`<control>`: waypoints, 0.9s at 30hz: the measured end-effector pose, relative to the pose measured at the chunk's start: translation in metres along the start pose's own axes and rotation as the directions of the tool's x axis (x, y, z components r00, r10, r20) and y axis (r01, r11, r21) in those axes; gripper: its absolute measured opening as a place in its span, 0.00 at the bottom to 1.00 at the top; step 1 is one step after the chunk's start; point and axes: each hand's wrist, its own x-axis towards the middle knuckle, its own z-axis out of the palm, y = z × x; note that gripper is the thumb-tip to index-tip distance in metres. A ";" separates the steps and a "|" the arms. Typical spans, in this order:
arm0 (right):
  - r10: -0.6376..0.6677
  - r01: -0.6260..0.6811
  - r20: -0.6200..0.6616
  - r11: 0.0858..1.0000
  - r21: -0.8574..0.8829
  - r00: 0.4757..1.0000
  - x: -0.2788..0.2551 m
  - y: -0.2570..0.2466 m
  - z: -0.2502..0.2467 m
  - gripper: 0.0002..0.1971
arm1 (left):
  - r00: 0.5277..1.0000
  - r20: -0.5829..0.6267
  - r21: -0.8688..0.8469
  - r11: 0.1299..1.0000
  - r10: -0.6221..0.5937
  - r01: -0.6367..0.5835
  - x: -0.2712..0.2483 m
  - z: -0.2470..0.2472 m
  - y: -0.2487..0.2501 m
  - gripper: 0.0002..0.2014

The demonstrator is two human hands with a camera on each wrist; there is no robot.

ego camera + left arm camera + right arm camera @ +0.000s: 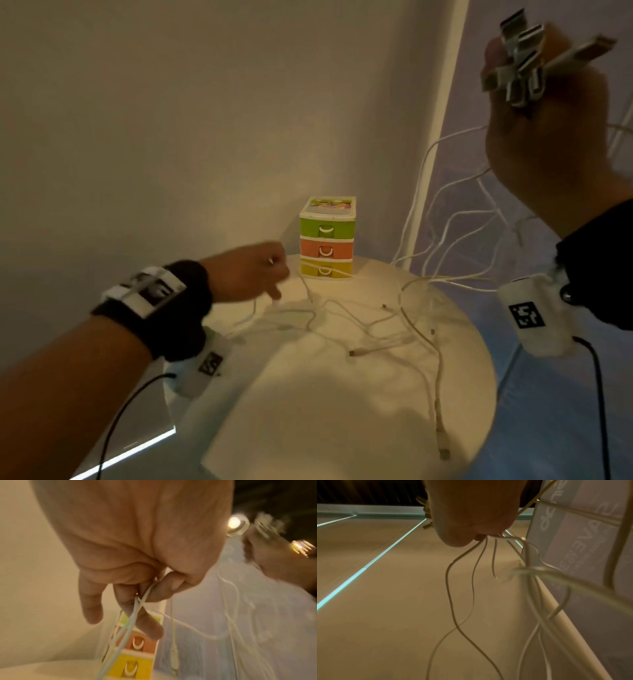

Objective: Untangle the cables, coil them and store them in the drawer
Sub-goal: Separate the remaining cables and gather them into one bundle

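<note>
Several thin white cables (370,329) lie tangled across a round white table (308,428). My right hand (544,113) is raised high at the upper right and grips a bunch of their USB plugs (520,65); the cords (462,588) hang down from it to the table. My left hand (253,274) is low, just left of a small drawer unit (327,238), and pinches a few cable strands (137,609) between thumb and fingers. The unit has green, orange and yellow drawers, all closed, seen also as the drawer unit (135,655) in the left wrist view.
A beige wall stands behind the table. A pale panel with a white upright post (442,113) stands at the right. Loose plug ends (443,452) lie near the table's right rim. Black sensor leads (597,394) hang from both wrists.
</note>
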 end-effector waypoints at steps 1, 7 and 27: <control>-0.009 0.010 0.017 0.999 -0.040 1.000 0.001 -0.001 0.000 0.15 | 0.996 -0.091 -0.189 0.982 0.004 -0.022 0.003 -0.010 -0.005 0.08; -0.050 0.109 0.201 0.949 -0.297 0.978 -0.009 0.013 -0.010 0.13 | 0.897 -0.361 -0.742 0.661 -0.255 -0.111 0.007 -0.050 -0.018 0.13; 0.072 0.042 0.477 0.974 -0.224 0.876 -0.016 -0.033 0.020 0.18 | 0.998 0.051 -0.635 0.772 0.022 0.015 0.003 0.022 0.025 0.04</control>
